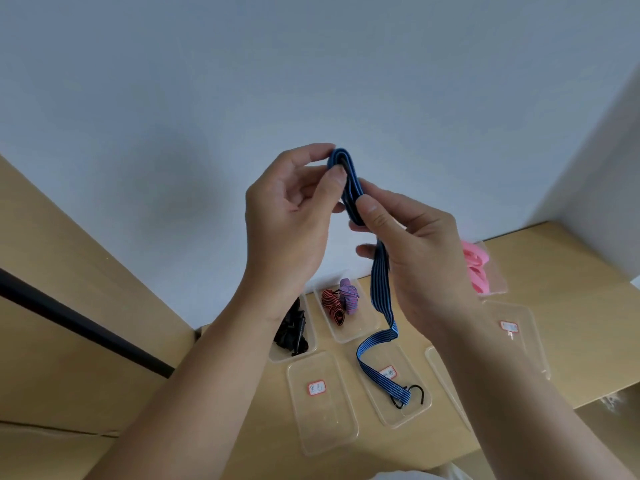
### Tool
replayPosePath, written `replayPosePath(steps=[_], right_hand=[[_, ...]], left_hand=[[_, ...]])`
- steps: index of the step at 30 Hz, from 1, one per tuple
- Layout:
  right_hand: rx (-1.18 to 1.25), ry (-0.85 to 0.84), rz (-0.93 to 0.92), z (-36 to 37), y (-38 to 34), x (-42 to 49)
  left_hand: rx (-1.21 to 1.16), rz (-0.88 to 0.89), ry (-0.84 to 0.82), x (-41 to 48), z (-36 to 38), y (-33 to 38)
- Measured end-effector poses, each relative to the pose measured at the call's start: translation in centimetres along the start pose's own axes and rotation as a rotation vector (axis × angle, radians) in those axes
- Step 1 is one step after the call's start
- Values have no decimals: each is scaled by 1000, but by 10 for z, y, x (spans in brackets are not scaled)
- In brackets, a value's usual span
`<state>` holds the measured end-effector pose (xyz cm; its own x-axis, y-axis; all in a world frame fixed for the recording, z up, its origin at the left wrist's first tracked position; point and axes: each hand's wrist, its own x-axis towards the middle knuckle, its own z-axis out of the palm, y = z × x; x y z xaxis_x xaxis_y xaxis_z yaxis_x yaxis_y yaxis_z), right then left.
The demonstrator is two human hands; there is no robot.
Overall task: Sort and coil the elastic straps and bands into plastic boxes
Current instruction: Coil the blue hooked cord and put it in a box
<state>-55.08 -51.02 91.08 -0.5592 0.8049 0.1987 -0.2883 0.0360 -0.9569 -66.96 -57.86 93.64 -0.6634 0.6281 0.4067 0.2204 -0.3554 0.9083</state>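
Observation:
A blue striped elastic strap [380, 289] is held up above the table, its upper part folded into a flat coil. My left hand [291, 216] pinches the top of the coil between thumb and fingertips. My right hand [412, 251] grips the coil lower down, and the strap's loose tail runs through its fingers. The tail hangs down to a black hook [410, 396] resting over a clear plastic box [417, 415]. Another clear box [367, 329] holds a coiled red strap [331, 306] and a coiled purple strap [349, 295]. A third box [310, 349] holds black straps [292, 332].
An empty clear box with a red label [322, 424] lies at the front of the wooden table [263, 410]. Two more clear boxes [519, 337] lie on the right, partly behind my right forearm. A clear bag of pink bands [479, 268] sits at the back right. A pale wall [311, 81] rises behind.

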Motion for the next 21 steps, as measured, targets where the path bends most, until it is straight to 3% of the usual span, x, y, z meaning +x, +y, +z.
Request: replayPosePath(steps=[6,13,17,21], right_hand=[[73,-37,-20,-1,3,3],[-103,-162,-55,-29,-9,17],[112,-53,78,-22,-13,23],[393,-31,247,-10,-9,20]], left_hand=[[-100,-37,82,-4,5,-3],[67,-43,-223,4,-13,0],[8,40,-39,-4,4,-3],[247,393,118,-18,25,-19]])
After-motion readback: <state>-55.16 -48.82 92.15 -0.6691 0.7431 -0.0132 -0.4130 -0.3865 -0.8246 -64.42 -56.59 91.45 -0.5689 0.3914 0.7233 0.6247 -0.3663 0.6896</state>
